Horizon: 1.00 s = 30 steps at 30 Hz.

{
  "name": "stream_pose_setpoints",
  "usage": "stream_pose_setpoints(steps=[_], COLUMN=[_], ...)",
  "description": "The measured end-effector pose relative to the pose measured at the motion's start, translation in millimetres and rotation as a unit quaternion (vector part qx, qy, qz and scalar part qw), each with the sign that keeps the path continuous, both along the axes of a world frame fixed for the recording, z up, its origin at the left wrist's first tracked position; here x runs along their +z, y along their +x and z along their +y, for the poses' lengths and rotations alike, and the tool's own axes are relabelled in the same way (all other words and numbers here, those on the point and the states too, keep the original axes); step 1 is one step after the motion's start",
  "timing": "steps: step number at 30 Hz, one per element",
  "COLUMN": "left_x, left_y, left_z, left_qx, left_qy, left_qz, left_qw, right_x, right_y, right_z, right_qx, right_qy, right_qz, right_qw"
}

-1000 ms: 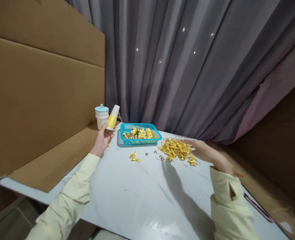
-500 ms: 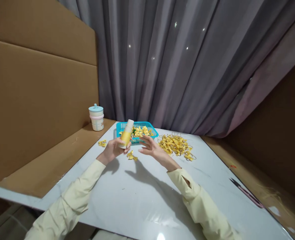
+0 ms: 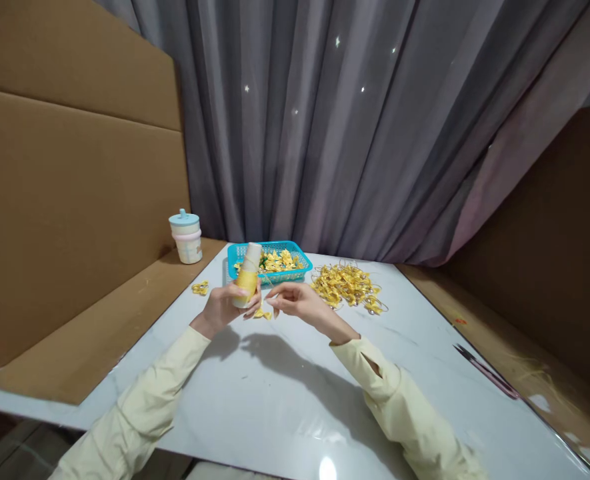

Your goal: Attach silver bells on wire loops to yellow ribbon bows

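Note:
A white tube wound with yellow thread [image 3: 247, 283] is held tilted in my left hand [image 3: 223, 303], fingers wrapped round its lower part. Just to the right, my right hand [image 3: 295, 300] has its thumb and index finger brought together; whatever they pinch is too small to make out. A yellow ribbon bow [image 3: 262, 313] lies on the white table under and between my hands, partly hidden by the left fingers. Behind them is a turquoise basket [image 3: 302, 272] with yellow bows inside. A heap of yellow bows with cords [image 3: 345, 285] lies to the right of my right hand.
A white cup with a blue lid [image 3: 187, 239] stands at the back left on cardboard. Another yellow piece [image 3: 200, 288] lies left of the basket. Pink-handled scissors [image 3: 489, 373] rest near the right table edge. Cardboard walls flank the table, with a grey curtain [image 3: 325, 133] behind.
My right hand's spread fingers have come together near the tube. The tube has lowered slightly and stands more upright in my left hand. The whole view has shifted a little.

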<state>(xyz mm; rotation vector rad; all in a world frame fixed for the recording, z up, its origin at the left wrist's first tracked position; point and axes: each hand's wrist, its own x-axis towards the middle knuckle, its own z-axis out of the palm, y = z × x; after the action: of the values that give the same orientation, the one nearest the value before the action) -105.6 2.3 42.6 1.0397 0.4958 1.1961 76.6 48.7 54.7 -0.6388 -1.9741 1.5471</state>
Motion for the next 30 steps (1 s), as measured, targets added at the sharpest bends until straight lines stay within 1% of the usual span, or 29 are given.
stream_pose_setpoints(steps=[4, 6, 9, 11, 13, 15, 17, 21, 26, 30], left_x=[1.7, 1.9, 1.8, 1.9, 2.4, 3.6, 5.2, 7.4, 5.6, 5.7], left_y=[4.1, 6.6, 9.1, 9.5, 9.0, 7.3, 4.1, -7.1, -22.7, -27.8], left_z=[0.6, 0.4, -0.1, -0.1, 0.2, 0.7, 1.5, 4.7, 10.1, 10.8], left_qx=[0.060, 0.078, 0.122, 0.158, 0.179, 0.192, 0.202, 0.202, 0.213, 0.219], left_qy=[0.017, 0.023, 0.026, 0.019, 0.012, 0.010, 0.006, -0.004, -0.001, 0.010], left_qz=[-0.011, -0.011, -0.009, -0.008, -0.011, -0.026, -0.055, -0.122, -0.163, -0.176], left_qw=[0.998, 0.997, 0.992, 0.987, 0.984, 0.981, 0.978, 0.972, 0.963, 0.960], right_x=[-1.1, -1.0, 0.5, 3.2, 7.1, 10.8, 12.8, 9.3, 1.0, 3.2], right_y=[-0.4, 0.2, 3.9, 8.3, 13.3, 17.6, 20.6, 23.4, 28.8, 36.1], right_z=[0.8, 1.6, 4.3, 6.3, 7.8, 9.2, 11.4, 19.5, 32.1, 39.6], right_qx=[-0.013, -0.004, 0.035, 0.075, 0.114, 0.142, 0.155, 0.168, 0.184, 0.203], right_qy=[0.039, 0.046, 0.026, 0.006, -0.015, -0.036, -0.060, -0.099, -0.105, -0.082], right_qz=[-0.024, -0.030, -0.051, -0.083, -0.107, -0.117, -0.121, -0.138, -0.144, -0.158], right_qw=[0.999, 0.998, 0.998, 0.994, 0.988, 0.982, 0.979, 0.971, 0.967, 0.963])
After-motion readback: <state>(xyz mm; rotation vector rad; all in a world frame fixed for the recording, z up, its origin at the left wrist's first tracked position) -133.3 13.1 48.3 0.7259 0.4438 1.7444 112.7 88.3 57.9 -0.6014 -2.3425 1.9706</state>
